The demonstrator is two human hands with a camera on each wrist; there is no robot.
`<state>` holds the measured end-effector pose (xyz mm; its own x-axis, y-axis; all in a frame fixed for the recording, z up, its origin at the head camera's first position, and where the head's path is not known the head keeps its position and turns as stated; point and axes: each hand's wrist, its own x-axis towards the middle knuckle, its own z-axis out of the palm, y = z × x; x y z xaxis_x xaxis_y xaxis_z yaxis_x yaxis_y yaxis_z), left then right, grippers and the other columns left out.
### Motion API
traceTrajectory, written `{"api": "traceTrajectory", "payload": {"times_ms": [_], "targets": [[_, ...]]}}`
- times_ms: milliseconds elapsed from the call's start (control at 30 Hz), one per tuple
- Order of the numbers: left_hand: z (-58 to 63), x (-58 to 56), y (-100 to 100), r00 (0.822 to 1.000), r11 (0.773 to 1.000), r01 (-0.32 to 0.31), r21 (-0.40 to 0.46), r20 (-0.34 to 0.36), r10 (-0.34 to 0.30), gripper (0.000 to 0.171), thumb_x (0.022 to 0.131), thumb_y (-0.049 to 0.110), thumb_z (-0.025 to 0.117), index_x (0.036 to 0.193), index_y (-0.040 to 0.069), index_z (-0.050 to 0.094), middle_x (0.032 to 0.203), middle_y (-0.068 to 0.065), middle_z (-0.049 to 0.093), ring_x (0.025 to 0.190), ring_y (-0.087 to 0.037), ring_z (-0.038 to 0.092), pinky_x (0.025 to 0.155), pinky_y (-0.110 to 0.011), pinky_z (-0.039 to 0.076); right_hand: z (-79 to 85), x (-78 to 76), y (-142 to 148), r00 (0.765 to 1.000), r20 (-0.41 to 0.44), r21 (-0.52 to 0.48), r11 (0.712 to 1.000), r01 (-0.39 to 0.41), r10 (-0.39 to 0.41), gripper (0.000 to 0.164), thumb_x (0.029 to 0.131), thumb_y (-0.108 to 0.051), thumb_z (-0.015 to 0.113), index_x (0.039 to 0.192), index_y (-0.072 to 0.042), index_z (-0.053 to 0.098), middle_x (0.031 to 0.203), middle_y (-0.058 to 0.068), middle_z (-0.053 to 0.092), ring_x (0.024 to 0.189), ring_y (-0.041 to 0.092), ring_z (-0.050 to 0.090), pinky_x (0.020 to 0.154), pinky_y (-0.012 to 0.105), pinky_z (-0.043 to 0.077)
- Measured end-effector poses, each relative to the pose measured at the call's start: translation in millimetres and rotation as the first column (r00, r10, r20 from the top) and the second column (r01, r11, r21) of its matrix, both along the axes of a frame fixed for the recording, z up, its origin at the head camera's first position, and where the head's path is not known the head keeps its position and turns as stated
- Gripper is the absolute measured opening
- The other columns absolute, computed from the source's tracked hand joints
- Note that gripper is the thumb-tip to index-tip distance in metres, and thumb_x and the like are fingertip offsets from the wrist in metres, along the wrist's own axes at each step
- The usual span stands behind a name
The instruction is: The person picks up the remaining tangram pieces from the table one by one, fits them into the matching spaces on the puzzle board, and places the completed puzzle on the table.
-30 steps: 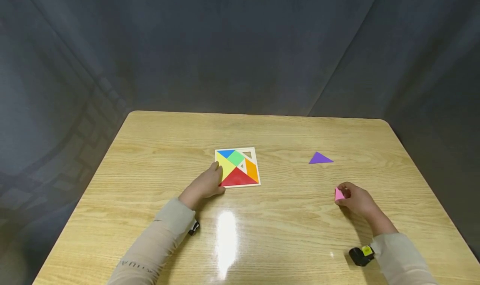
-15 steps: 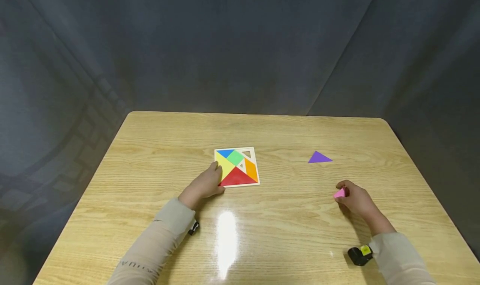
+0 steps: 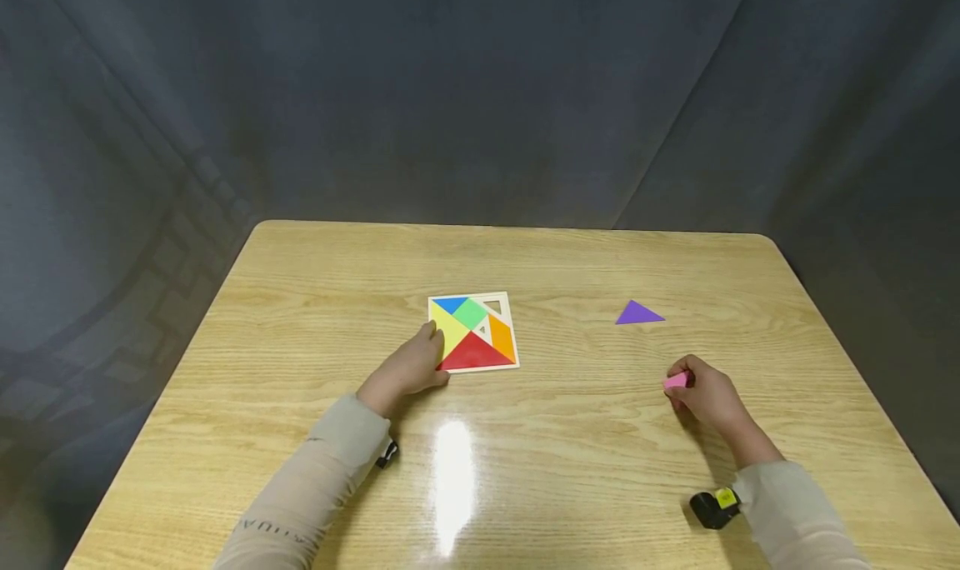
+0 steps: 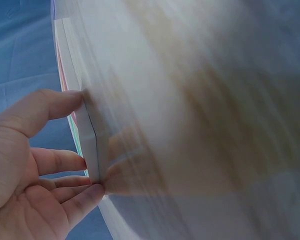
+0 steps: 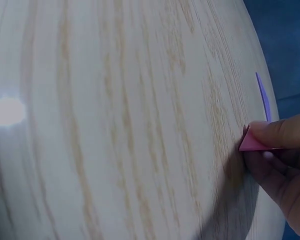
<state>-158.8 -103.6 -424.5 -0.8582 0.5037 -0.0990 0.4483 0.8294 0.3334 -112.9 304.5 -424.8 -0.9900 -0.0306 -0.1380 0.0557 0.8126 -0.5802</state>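
One pink piece (image 3: pixel 676 381) sits in the right hand (image 3: pixel 705 393), clamped between the thumb and fingers (image 5: pixel 264 171), with a pointed corner jutting past the thumb tip. Doing this well, I'd judge, calls for a light pinch with the edges left free, and small, slow turns low over the table (image 3: pixel 570 470); whether the piece touches the wood, I cannot tell. Beyond the fingertips, near but apart, a purple triangle (image 3: pixel 639 314) lies flat. Well away to the left is a white-framed board (image 3: pixel 506 305) holding coloured pieces (image 3: pixel 475 352), two recesses (image 3: pixel 486 335) unfilled. The left hand (image 3: pixel 407 367) rests at its left edge, thumb and fingers spread apart against it; gentle, even pressure there should stop it sliding. Dark cloth (image 3: pixel 480 95) hangs behind.
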Motion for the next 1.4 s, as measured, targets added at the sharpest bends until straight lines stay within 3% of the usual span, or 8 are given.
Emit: {"api": "traceTrajectory", "payload": {"times_ms": [233,500,767,967,1200,1400], "targets": [[-0.3,-0.3,0,1.000,1.000,-0.006,-0.005,0.013,0.006,0.059,0.070,0.017,0.064,0.113,-0.016,0.041,0.123,-0.035,0.031,0.104,-0.039,0.044,0.087,-0.038,0.039,-0.1,-3.6,-4,1.000,-0.028,-0.010,1.000,-0.002,0.002,0.010,0.082,-0.002,0.053,0.089,0.002,0.048,0.070,0.007,0.052,0.059,0.015,0.047,0.050,0.026,0.041],[1.2,-1.0,0,0.999,1.000,-0.013,-0.010,0.033,0.013,0.060,0.072,0.018,0.064,0.115,-0.016,0.040,0.125,-0.034,0.030,0.107,-0.038,0.042,0.088,-0.037,0.038,0.4,-5.7,-14,0.998,-0.052,-0.010,1.000,-0.027,0.026,0.012,0.082,0.008,0.045,0.094,0.005,0.046,0.076,0.013,0.051,0.067,0.021,0.046,0.054,0.029,0.039],[1.0,-1.5,1,0.999,1.000,-0.013,-0.007,0.045,0.013,0.064,0.072,0.020,0.066,0.117,-0.017,0.038,0.125,-0.035,0.029,0.109,-0.039,0.040,0.090,-0.038,0.036,0.7,-8.7,-24,0.996,-0.089,-0.032,0.999,0.011,-0.013,0.013,0.082,0.006,0.048,0.095,0.005,0.044,0.079,0.016,0.052,0.071,0.024,0.046,0.055,0.029,0.039],[0.9,-1.0,1,0.998,1.000,-0.014,-0.011,0.055,0.014,0.066,0.073,0.020,0.065,0.119,-0.017,0.036,0.126,-0.035,0.028,0.110,-0.039,0.039,0.090,-0.038,0.036,1.7,-11.3,-32,0.989,-0.135,-0.079,0.996,0.049,-0.059,0.022,0.079,0.004,0.055,0.095,0.006,0.040,0.072,0.012,0.050,0.063,0.018,0.044,0.048,0.023,0.038],[0.4,-0.3,1,0.999,1.000,-0.009,-0.018,0.049,0.010,0.064,0.073,0.019,0.064,0.118,-0.017,0.037,0.125,-0.035,0.028,0.110,-0.039,0.039,0.089,-0.038,0.037,1.3,-13.8,-39,0.985,-0.110,-0.162,0.980,0.116,-0.135,0.032,0.077,-0.001,0.060,0.097,0.006,0.036,0.070,0.007,0.051,0.056,0.008,0.042,0.046,0.020,0.036],[0.9,0.2,1,0.999,1.000,-0.013,-0.021,0.044,0.014,0.062,0.072,0.018,0.064,0.117,-0.017,0.039,0.126,-0.034,0.029,0.108,-0.039,0.041,0.088,-0.037,0.038,-1.3,-18.6,-49,0.986,-0.104,-0.204,0.973,0.105,-0.128,0.030,0.078,0.000,0.058,0.097,0.006,0.035,0.066,0.005,0.051,0.054,0.005,0.042,0.047,0.019,0.036]]}}
